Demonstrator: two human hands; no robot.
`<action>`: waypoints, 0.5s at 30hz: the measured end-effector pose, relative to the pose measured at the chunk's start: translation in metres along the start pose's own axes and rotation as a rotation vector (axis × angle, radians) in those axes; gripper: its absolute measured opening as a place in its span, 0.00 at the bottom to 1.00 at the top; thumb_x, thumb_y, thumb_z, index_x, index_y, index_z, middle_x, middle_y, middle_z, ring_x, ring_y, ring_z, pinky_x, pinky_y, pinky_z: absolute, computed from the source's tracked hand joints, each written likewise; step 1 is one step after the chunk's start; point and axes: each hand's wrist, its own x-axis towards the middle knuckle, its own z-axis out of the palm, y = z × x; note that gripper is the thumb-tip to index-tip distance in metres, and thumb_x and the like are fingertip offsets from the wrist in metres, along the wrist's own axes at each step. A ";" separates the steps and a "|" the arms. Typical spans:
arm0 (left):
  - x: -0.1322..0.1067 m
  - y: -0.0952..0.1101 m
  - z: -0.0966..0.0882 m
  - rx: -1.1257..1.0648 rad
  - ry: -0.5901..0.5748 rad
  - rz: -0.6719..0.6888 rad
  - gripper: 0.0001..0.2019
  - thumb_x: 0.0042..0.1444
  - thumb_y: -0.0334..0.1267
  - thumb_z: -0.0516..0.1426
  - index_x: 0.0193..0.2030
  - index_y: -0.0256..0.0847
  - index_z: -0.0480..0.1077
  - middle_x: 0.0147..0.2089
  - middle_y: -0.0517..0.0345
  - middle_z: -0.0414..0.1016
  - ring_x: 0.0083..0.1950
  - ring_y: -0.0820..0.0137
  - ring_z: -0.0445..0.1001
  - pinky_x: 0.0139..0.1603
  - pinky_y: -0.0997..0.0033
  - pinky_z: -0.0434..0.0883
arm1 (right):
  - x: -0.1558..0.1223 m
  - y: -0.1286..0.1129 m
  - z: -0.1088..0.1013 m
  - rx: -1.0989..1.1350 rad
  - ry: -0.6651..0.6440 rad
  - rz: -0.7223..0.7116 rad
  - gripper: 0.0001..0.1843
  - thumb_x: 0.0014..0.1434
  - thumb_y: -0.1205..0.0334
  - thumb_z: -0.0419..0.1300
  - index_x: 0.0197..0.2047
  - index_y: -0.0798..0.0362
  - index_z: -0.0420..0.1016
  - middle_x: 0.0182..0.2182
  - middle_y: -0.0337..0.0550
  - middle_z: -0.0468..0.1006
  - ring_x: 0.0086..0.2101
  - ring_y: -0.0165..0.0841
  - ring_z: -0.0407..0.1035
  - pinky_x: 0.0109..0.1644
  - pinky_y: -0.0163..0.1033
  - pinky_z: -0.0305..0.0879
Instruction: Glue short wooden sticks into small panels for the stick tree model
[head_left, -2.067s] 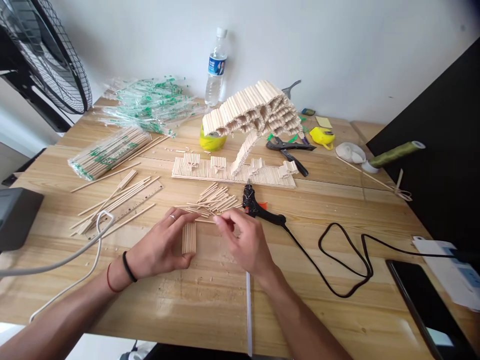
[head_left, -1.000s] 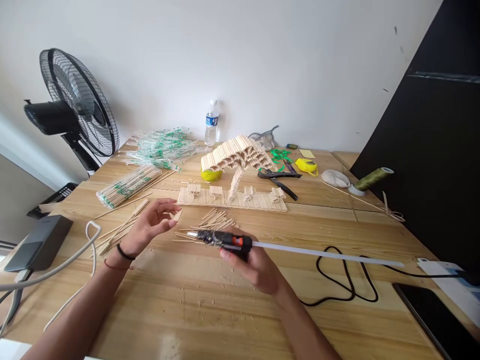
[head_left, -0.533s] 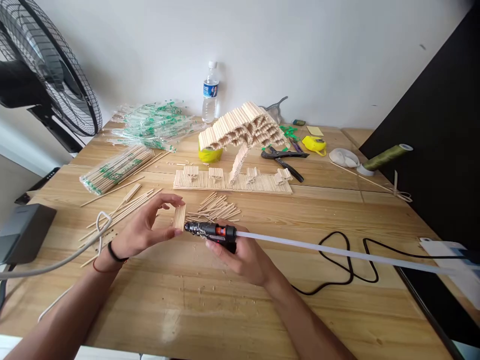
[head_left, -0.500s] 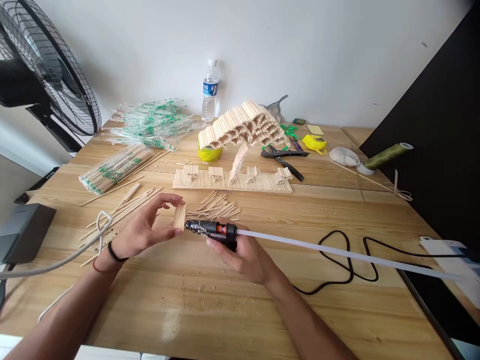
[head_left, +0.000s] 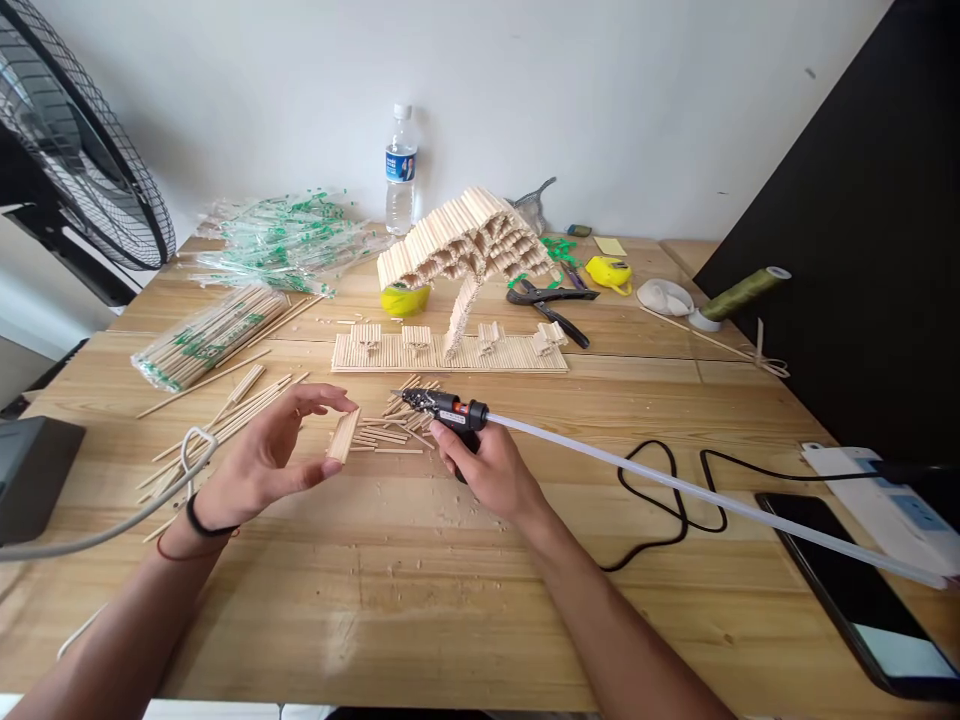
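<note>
Between thumb and fingertips, my left hand (head_left: 274, 450) holds a small flat panel of wooden sticks (head_left: 344, 436) by its ends, tilted above the table. My right hand (head_left: 487, 465) is wrapped round the handle of a black hot glue gun (head_left: 450, 408), its nozzle pointing left and apart from the panel. A long translucent glue stick (head_left: 645, 475) runs out of the gun's back to the right. Beneath the nozzle lies a pile of short cut sticks (head_left: 397, 432). Behind it stands a stick-built model (head_left: 469, 240) with a sloping roof, a leaning post and several small stools on a slatted base (head_left: 450, 355).
Bundled sticks in plastic (head_left: 210, 335), wrappers (head_left: 277, 235) and a water bottle (head_left: 400, 175) are at the back left. Black pliers (head_left: 559, 305) and a yellow tape measure (head_left: 609, 272) lie behind the model. A black cord (head_left: 660, 535), power strip (head_left: 885, 500) and phone (head_left: 847, 590) occupy the right.
The glue gun has moved up and away to the right from the panel, its nozzle now over the stick pile. The panel has tilted in my left hand. The whole view has shifted slightly.
</note>
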 end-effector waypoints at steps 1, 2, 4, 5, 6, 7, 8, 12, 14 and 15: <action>0.000 0.001 0.000 -0.060 0.006 0.000 0.23 0.59 0.40 0.70 0.61 0.47 0.75 0.58 0.48 0.76 0.65 0.55 0.71 0.72 0.51 0.65 | 0.001 0.001 -0.002 0.044 -0.003 0.017 0.22 0.72 0.46 0.56 0.29 0.48 0.68 0.20 0.36 0.69 0.24 0.34 0.65 0.32 0.40 0.63; 0.001 0.001 0.001 -0.124 0.013 -0.004 0.22 0.60 0.41 0.69 0.61 0.47 0.75 0.58 0.48 0.77 0.64 0.55 0.72 0.71 0.51 0.67 | 0.001 0.002 -0.003 0.101 -0.018 0.027 0.23 0.72 0.45 0.56 0.29 0.49 0.67 0.21 0.36 0.70 0.24 0.33 0.66 0.32 0.40 0.63; 0.001 0.001 0.003 -0.240 0.027 -0.027 0.22 0.62 0.43 0.68 0.61 0.47 0.75 0.58 0.47 0.79 0.64 0.55 0.74 0.70 0.52 0.68 | -0.001 0.001 -0.006 0.226 -0.058 0.015 0.22 0.71 0.43 0.58 0.30 0.49 0.67 0.22 0.36 0.69 0.25 0.33 0.65 0.32 0.40 0.62; 0.001 0.000 0.004 -0.287 0.036 -0.042 0.22 0.62 0.44 0.68 0.61 0.46 0.75 0.59 0.47 0.79 0.64 0.55 0.74 0.70 0.52 0.69 | -0.003 -0.001 -0.006 0.288 -0.078 0.010 0.22 0.70 0.43 0.60 0.31 0.49 0.68 0.23 0.35 0.68 0.25 0.33 0.64 0.32 0.40 0.61; 0.000 -0.001 0.005 -0.329 0.047 -0.056 0.22 0.62 0.44 0.68 0.62 0.46 0.75 0.59 0.47 0.80 0.64 0.56 0.75 0.70 0.54 0.69 | -0.005 -0.002 -0.007 0.336 -0.096 0.005 0.22 0.69 0.42 0.61 0.32 0.49 0.68 0.24 0.35 0.67 0.26 0.32 0.62 0.31 0.39 0.59; 0.000 -0.002 0.006 -0.365 0.057 -0.067 0.22 0.63 0.44 0.68 0.62 0.46 0.75 0.59 0.47 0.80 0.64 0.56 0.75 0.70 0.55 0.69 | -0.007 -0.004 -0.007 0.363 -0.113 -0.001 0.22 0.68 0.42 0.63 0.32 0.49 0.68 0.24 0.34 0.65 0.26 0.32 0.60 0.31 0.39 0.58; 0.000 -0.003 0.008 -0.395 0.064 -0.073 0.22 0.62 0.43 0.68 0.62 0.46 0.75 0.60 0.48 0.80 0.65 0.57 0.75 0.70 0.56 0.69 | -0.009 -0.006 -0.006 0.381 -0.133 -0.011 0.22 0.68 0.42 0.64 0.32 0.50 0.68 0.25 0.35 0.64 0.27 0.32 0.59 0.31 0.39 0.56; 0.000 -0.006 0.013 -0.453 0.047 -0.073 0.23 0.60 0.41 0.70 0.61 0.45 0.76 0.60 0.47 0.80 0.65 0.57 0.75 0.69 0.58 0.69 | -0.016 -0.013 -0.002 0.457 -0.257 -0.066 0.20 0.67 0.44 0.66 0.33 0.50 0.71 0.28 0.37 0.65 0.30 0.33 0.58 0.34 0.40 0.56; 0.001 -0.007 0.015 -0.461 0.026 -0.067 0.24 0.60 0.40 0.70 0.62 0.45 0.75 0.61 0.47 0.80 0.64 0.57 0.75 0.67 0.58 0.70 | -0.020 -0.015 0.001 0.487 -0.309 -0.077 0.17 0.67 0.46 0.66 0.37 0.51 0.73 0.31 0.39 0.68 0.31 0.34 0.61 0.36 0.41 0.58; 0.002 -0.007 0.016 -0.463 0.016 -0.063 0.24 0.60 0.39 0.70 0.62 0.45 0.75 0.61 0.47 0.80 0.64 0.57 0.76 0.66 0.58 0.71 | -0.021 -0.015 0.002 0.489 -0.326 -0.079 0.17 0.68 0.46 0.66 0.38 0.51 0.74 0.32 0.40 0.69 0.32 0.34 0.62 0.36 0.41 0.58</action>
